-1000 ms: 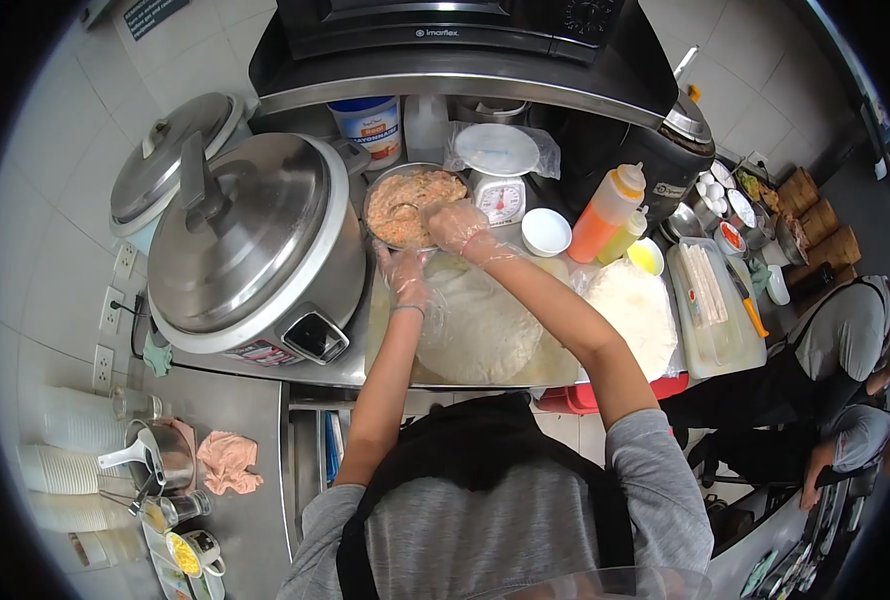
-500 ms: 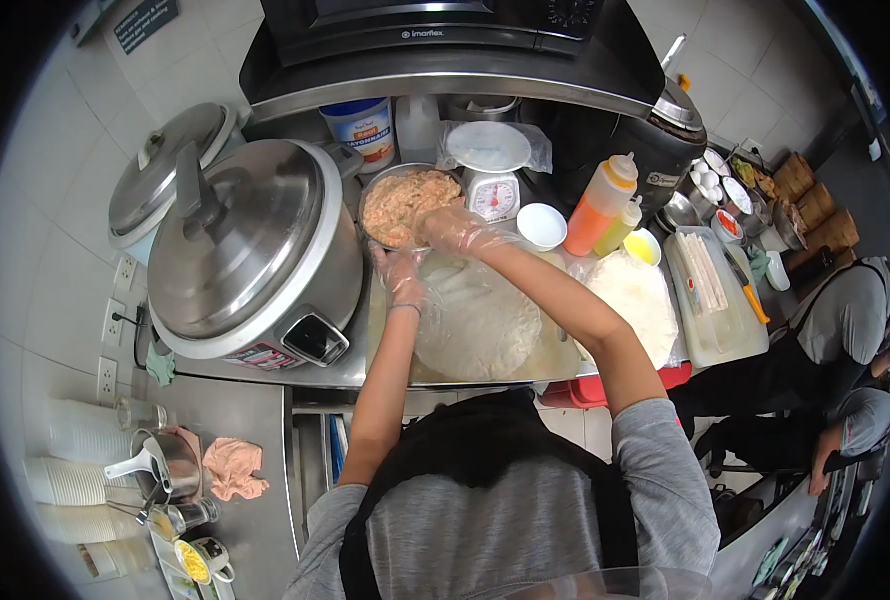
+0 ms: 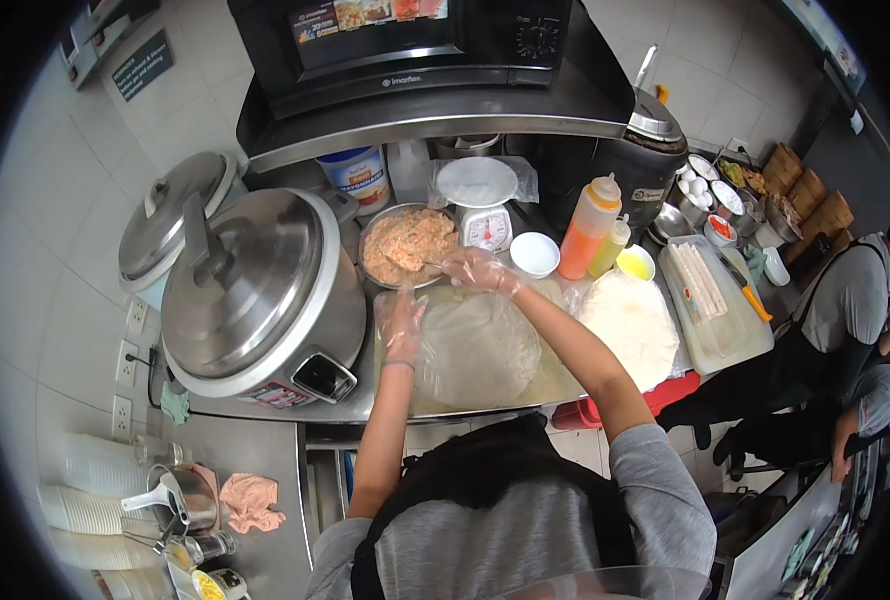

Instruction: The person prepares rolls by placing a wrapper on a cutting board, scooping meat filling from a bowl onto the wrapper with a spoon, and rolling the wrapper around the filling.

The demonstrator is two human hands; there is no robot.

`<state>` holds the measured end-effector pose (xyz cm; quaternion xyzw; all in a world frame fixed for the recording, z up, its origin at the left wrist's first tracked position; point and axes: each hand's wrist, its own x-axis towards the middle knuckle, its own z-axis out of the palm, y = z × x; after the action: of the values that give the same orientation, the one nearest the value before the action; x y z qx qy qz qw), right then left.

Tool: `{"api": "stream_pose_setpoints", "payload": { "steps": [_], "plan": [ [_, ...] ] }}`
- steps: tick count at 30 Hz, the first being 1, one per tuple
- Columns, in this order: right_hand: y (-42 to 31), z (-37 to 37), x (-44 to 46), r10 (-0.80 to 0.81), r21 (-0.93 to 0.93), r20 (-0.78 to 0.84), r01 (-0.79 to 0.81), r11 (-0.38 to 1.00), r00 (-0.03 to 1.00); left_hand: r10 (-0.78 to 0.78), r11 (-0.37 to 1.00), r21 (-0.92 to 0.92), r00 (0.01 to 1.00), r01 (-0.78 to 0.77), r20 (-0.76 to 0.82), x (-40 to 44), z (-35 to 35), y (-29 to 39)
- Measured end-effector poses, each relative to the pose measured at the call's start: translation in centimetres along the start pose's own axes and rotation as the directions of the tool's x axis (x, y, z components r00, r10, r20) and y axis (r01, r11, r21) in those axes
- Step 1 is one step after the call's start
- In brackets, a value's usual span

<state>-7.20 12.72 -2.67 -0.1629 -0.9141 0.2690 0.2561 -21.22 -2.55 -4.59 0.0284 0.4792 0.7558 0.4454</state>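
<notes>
A metal bowl (image 3: 403,280) of orange-pink minced filling (image 3: 411,240) stands at the back of the work surface. My right hand (image 3: 473,269), in a clear plastic glove, is closed at the bowl's right rim on a thin utensil (image 3: 427,263) whose end is in the filling. My left hand (image 3: 401,315), gloved too, is near the bowl's front edge; its fingers point up, and whether it holds anything is unclear. Below both hands a large flat round of pale dough (image 3: 480,350) lies under clear plastic. Another dough piece (image 3: 629,325) is to the right.
A large cooker (image 3: 255,290) stands at left. Behind the bowl are a mayonnaise tub (image 3: 357,180) and a scale (image 3: 487,229). Right of it are a white bowl (image 3: 535,255), sauce bottles (image 3: 587,228) and a tray with a knife (image 3: 745,290). Two people (image 3: 845,300) are at far right.
The view has tilted upward, showing more of the microwave. My right hand has drawn back from the filling to the bowl's right rim, and the utensil now shows. My left hand sits slightly away from the bowl.
</notes>
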Motion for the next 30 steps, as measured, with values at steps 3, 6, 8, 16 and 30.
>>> {"api": "stream_pose_setpoints", "payload": {
  "steps": [3,6,8,16,30],
  "plan": [
    [-5.2,-1.6,-2.4,0.188,0.28,-0.099,-0.154,0.948,0.977,-0.135,0.941,-0.261,0.946,0.215,0.293,-0.5,-0.2,1.8],
    [-7.5,-1.5,-5.0,0.07,0.062,-0.248,-0.056,0.996,0.966,-0.228,0.669,-0.438,0.727,0.6,0.648,-0.7,-0.9,3.2],
    [-8.4,-2.1,-6.6,-0.082,-0.184,-0.261,0.033,0.982,0.962,-0.218,0.5,-0.454,0.614,0.738,0.759,-1.9,-0.2,4.3],
    [-9.1,-3.4,-11.6,-0.32,-0.514,-0.177,0.19,0.836,0.931,-0.432,0.598,-0.291,0.607,0.746,0.667,-8.3,0.4,5.3],
    [-9.2,-6.9,-17.5,-0.285,-0.53,-0.321,0.078,0.844,0.903,-0.551,0.619,-0.096,0.518,0.78,0.655,-8.1,1.5,2.6]
  ]
}}
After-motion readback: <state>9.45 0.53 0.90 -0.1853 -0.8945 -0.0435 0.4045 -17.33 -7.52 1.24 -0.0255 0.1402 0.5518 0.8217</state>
